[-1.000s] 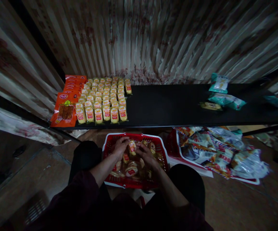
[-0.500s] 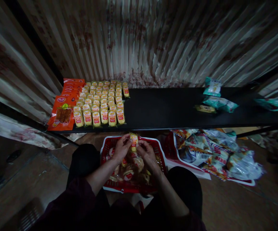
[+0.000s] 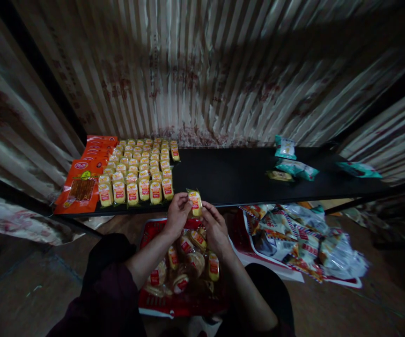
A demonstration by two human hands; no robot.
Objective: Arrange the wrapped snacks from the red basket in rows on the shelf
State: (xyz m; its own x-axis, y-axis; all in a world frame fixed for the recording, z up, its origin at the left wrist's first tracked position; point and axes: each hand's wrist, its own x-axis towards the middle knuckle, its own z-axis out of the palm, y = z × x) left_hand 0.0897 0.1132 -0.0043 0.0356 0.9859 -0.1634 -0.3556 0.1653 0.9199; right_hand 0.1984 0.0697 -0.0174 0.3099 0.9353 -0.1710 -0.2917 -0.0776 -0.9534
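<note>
Between my left hand (image 3: 179, 215) and my right hand (image 3: 215, 227) is a small yellow snack cake in a clear wrapper (image 3: 195, 202), its red and white label facing me. Fingers of both hands pinch it at its sides, just by the front edge of the black shelf (image 3: 219, 180). On the shelf's left part, wrapped cakes of the same kind (image 3: 132, 189) stand in several tight rows. Below my hands sits a red basket (image 3: 146, 229) with several wrapped cakes and round pastries (image 3: 195, 263) in it; my forearms cover part of it.
Orange snack packets (image 3: 81, 185) overlap at the shelf's left end. Teal packets (image 3: 297, 168) and a yellowish wrapped piece (image 3: 279, 176) lie toward the right. A second basket (image 3: 247, 234) heaped with bagged snacks (image 3: 307, 245) stands under the shelf. Pleated curtain (image 3: 202, 70) hangs behind.
Both hands have raised the snack cake from over the basket to the shelf's front edge. The view has shifted, so the shelf sits lower in the picture.
</note>
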